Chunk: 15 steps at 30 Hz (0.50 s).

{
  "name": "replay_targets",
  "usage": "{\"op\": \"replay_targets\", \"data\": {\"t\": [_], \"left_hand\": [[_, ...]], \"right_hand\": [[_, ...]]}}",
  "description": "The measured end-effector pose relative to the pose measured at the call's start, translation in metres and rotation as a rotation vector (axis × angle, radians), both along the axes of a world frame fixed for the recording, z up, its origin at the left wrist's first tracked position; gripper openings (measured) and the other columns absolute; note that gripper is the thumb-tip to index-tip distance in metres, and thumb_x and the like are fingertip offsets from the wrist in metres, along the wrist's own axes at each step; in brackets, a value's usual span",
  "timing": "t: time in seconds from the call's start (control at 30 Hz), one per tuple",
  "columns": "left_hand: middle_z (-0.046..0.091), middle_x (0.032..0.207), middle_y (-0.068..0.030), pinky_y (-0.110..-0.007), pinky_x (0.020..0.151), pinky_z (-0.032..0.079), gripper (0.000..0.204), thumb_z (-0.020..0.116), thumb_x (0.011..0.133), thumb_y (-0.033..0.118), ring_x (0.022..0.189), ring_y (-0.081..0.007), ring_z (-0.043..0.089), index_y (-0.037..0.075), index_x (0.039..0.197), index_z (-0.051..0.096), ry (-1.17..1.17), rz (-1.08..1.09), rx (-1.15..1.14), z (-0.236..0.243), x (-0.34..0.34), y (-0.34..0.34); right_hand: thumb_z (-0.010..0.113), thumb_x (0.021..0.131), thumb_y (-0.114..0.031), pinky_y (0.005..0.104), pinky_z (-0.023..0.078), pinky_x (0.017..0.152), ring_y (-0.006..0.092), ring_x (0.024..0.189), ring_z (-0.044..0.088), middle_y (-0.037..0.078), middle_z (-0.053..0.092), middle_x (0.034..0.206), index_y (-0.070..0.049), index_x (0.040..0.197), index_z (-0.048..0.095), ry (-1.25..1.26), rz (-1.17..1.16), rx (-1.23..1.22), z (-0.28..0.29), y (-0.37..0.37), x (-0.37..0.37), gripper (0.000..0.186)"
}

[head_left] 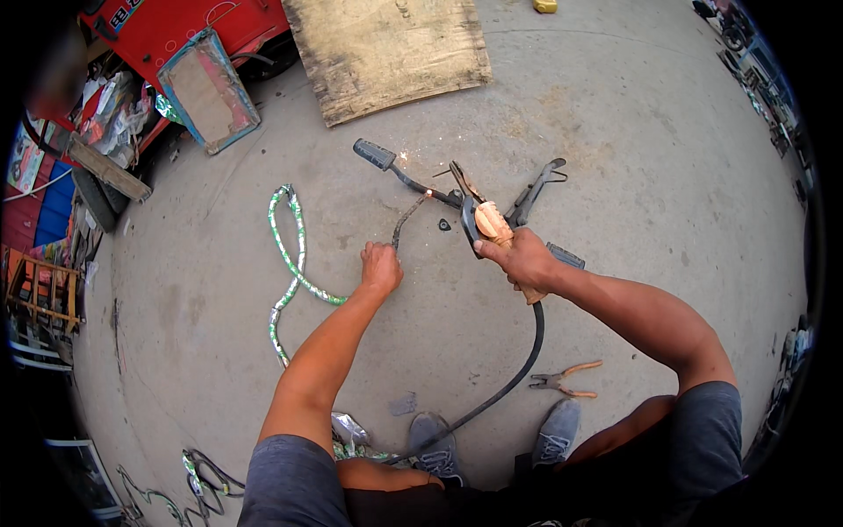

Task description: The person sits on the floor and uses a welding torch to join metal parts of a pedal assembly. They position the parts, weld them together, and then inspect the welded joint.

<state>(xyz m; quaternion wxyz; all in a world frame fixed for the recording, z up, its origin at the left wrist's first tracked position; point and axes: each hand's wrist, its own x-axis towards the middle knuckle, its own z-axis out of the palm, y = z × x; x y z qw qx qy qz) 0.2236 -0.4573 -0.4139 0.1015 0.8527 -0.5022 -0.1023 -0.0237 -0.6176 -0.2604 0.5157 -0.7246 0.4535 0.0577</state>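
Blue-edged panel point(211, 92): at upper left, a worn rectangle leaning against a red vehicle point(189, 39)
Wrapped hose point(299, 237): green and silver, lying in a crossed loop on the concrete floor point(219, 290)
Left hand point(381, 268): fingers closed around the lower end of a thin, dark, bent rod point(399, 227), left of the metalwork
Rod tip: glowing orange, angled up and to the right, seeming to meet the metalwork's bar; a few bright specks show on the floor nearby
Wooden board point(391, 57): large, pale and stained, beyond the hands at the top of the view
Footrest assembly point(445, 199): black metalwork on the floor ahead of the person, with a ribbed footpad point(375, 155) at its far left end, a second footpad point(566, 256) partly behind the right forearm, and a branching lever point(531, 198) at right
Right hand point(527, 262): fingers wrapped around the orange-tan handle of a welding electrode holder point(492, 222), its nose over the assembly; whether its jaws grip anything is unclear
Black cable point(518, 373): curving from the handle down toward the shoes point(435, 443)
Pliers point(562, 380): orange-handled, lying open near the right shoe
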Motion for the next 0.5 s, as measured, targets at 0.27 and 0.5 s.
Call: {"op": "replay_targets", "data": {"t": [0.27,0.5], "left_hand": [[0.063,0.100,-0.0219,-0.047,0.092,0.042,0.022,0.072,0.077,0.012,0.104,-0.0380,0.053,-0.004,0.090,0.067,-0.011,0.011,-0.005,0.0019,-0.0002,0.0001],[0.064,0.099,-0.0215,-0.047,0.092,0.042,0.022,0.072,0.076,0.013,0.104,-0.0378,0.054,-0.004,0.091,0.067,-0.006,0.015,0.013,0.0035,-0.0005,-0.0013]], "right_hand": [[0.067,0.082,-0.060,0.0332,0.048,0.043,0.0176,0.042,0.056,0.008,0.054,0.050,-0.007,0.058,0.052,0.006,0.019,-0.018,-0.0010,0.0027,-0.0048,0.061],[0.066,0.082,-0.061,0.0331,0.048,0.043,0.0172,0.043,0.057,0.008,0.054,0.051,-0.007,0.059,0.052,0.016,0.014,-0.014,-0.0001,0.0023,-0.0066,0.061]]}}
